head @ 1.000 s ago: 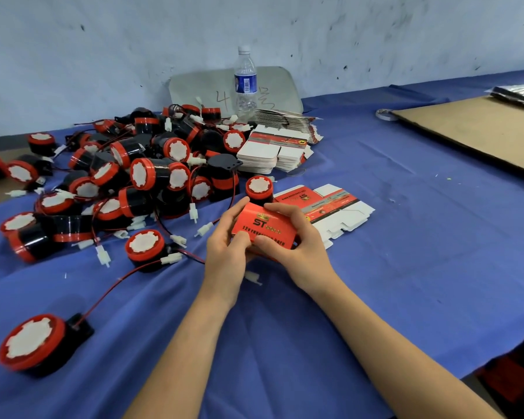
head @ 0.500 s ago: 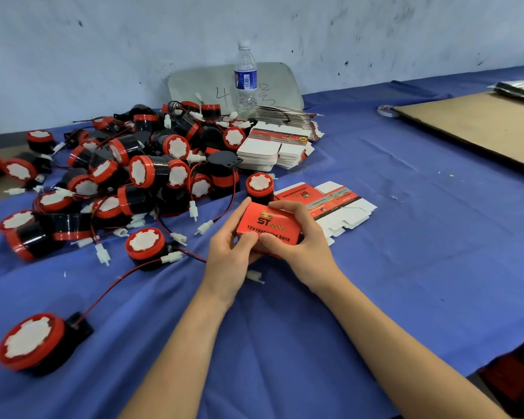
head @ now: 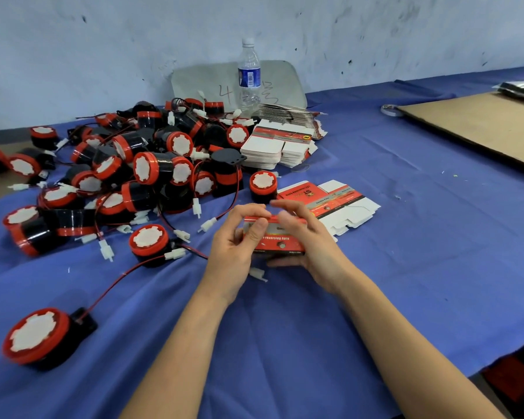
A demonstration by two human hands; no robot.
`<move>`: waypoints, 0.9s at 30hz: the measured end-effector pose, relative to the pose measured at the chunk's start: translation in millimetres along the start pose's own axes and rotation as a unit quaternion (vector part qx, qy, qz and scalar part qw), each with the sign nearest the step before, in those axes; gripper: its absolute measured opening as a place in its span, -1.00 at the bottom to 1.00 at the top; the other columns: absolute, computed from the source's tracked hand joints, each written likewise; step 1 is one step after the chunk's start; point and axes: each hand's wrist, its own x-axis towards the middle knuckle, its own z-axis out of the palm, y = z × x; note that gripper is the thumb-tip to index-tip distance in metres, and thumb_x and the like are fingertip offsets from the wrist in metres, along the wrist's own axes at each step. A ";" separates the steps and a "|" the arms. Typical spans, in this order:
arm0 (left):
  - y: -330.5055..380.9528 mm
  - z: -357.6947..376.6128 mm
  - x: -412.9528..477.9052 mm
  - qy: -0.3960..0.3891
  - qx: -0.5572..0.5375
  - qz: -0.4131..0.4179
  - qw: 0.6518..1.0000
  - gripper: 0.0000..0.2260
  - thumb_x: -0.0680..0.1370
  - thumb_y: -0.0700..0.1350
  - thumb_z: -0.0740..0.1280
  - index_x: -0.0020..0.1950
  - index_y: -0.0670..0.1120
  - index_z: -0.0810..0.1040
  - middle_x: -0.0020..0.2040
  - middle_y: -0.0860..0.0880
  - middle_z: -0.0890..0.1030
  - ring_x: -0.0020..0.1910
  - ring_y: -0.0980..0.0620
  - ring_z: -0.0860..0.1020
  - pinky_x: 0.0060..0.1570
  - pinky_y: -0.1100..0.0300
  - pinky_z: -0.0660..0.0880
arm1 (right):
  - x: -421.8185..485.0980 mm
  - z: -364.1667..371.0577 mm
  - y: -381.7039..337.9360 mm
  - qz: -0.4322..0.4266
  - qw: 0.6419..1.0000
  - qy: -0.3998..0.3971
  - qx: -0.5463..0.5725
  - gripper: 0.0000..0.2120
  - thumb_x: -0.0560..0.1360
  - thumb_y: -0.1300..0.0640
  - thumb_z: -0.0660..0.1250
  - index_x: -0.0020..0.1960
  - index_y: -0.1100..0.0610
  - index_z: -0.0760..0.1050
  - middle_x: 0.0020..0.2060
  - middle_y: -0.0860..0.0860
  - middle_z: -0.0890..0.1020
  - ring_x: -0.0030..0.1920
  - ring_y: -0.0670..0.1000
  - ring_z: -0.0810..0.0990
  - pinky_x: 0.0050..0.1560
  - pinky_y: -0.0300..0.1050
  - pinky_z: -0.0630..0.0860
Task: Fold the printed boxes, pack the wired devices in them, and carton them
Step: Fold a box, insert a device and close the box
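Both hands hold a small red printed box [head: 280, 239] just above the blue cloth at the centre. My left hand [head: 236, 246] grips its left end, thumb on the front face. My right hand [head: 307, 237] cups its right end from behind, fingers blurred over the top edge. A flat unfolded printed box [head: 339, 201] lies right behind them. Stacks of flat boxes [head: 273, 146] sit further back. A heap of black-and-red wired devices [head: 152, 167] covers the left of the table; one device [head: 149, 241] lies close to my left hand and another [head: 40, 337] at the near left.
A water bottle [head: 249, 77] stands at the back against a grey board [head: 200, 83]. A brown cardboard sheet [head: 478, 122] lies at the right, with a tape roll [head: 390, 110] by its corner. The blue cloth [head: 436, 252] ends at the near right edge.
The box has been turned in my hands, from its broad red face up to a narrower side facing me. My right fingers moved over its top edge.
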 end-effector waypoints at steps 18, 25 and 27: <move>-9.2 4.3 1.6 0.034 -0.076 -0.057 0.995 -0.86 0.47 -0.05 0.30 -0.05 -0.10 0.49 -0.12 0.00 0.68 -0.15 -0.07 0.67 -0.18 0.02 0.62 | -6.3 8.2 -1.4 -0.116 0.990 0.065 -0.050 -0.83 0.49 0.30 0.39 -0.14 0.04 0.62 -0.28 -0.07 0.66 -0.32 -0.06 0.58 -0.56 -0.23 0.39; -5.8 1.9 -0.2 -0.017 -0.028 -0.039 0.999 -0.82 0.53 0.02 0.30 0.12 0.06 0.50 0.06 0.20 0.64 -0.02 -0.03 0.66 -0.04 -0.04 0.61 | -4.5 3.7 -0.5 -0.084 0.993 0.067 0.039 -0.85 0.46 0.25 0.40 -0.20 0.03 0.64 -0.32 -0.02 0.63 -0.33 -0.07 0.59 -0.55 -0.25 0.38; -4.3 3.6 -2.2 -0.014 0.017 -0.006 1.000 -0.84 0.57 0.07 0.33 0.12 0.09 0.50 0.06 0.22 0.61 0.01 -0.03 0.65 -0.06 -0.02 0.63 | -4.3 2.6 -1.7 -0.056 0.994 0.049 0.084 -0.93 0.39 0.16 0.41 -0.22 0.02 0.65 -0.32 0.01 0.64 -0.36 -0.05 0.59 -0.56 -0.26 0.36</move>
